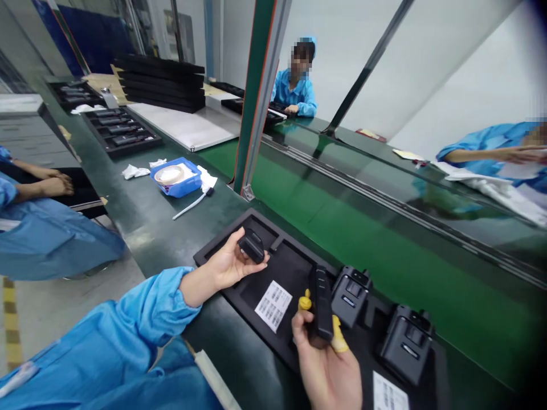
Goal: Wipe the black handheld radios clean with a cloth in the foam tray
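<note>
"right hand (328,360), closest to your camera: what does it grip?"

"from my distant post i see a slim black device (321,307), edge-on to my lens, clasped between digits, two in yellow covers (339,336), above the black tray (294,262)."

"and the left hand (231,266)?"

"fingers curled around a small black part (253,246), held over the tray's left end."

"what lies below?"

"i see two black units (350,296) toward the tray's right side, and a printed label sheet (273,306) between the hands."
</note>
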### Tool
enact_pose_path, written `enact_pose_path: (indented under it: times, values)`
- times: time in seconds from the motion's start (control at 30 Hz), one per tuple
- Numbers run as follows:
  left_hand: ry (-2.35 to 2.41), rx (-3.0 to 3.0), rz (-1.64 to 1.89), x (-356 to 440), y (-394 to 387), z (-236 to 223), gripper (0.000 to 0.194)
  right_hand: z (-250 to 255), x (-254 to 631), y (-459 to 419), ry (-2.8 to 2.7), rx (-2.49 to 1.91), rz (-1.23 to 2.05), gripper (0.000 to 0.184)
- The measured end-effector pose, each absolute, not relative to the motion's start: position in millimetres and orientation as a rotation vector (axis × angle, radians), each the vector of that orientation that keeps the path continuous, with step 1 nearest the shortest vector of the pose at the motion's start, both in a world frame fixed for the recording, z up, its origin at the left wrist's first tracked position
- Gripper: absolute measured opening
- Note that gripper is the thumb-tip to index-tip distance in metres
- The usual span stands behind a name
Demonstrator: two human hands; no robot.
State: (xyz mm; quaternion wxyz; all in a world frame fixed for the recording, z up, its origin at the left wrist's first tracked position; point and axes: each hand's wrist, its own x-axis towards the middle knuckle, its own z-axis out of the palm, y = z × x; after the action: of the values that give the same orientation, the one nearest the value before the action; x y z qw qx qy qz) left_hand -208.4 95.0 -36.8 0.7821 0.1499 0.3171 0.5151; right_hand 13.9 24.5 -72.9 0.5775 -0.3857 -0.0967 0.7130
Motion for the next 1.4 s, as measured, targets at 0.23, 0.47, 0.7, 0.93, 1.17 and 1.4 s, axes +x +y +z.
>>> enact_pose_path:
  times: [0.23, 0.47, 0.7, 0.93, 1.17, 1.4]
  values:
    - [0.780, 0.914, 1.189, -207, 85, -23, 0.062, -37, 1, 27, -0.574, -1.045, 1.372, 0.059]
    - [0.901, 1.768, 1.212, -217, 74, -13, 0.039, -26, 13, 38, -0.833, -1.144, 1.276, 0.069]
    - [1.086, 1.520, 1.228, -227, 110, -4, 0.068, -28, -2, 83, -0.694, -1.145, 1.392, 0.062]
    - [1.137, 1.514, 0.984, -222, 181, -22, 0.056, -59, -32, 129, -0.687, -1.240, 1.303, 0.054]
    - [1.486, 1.790, 0.845, -218, 191, -34, 0.054, -64, -31, 133, -0.872, -1.385, 1.064, 0.061]
    - [1.717, 2.153, 0.672, -219, 162, -21, 0.066, -28, 14, 60, -1.424, -1.358, 0.835, 0.050]
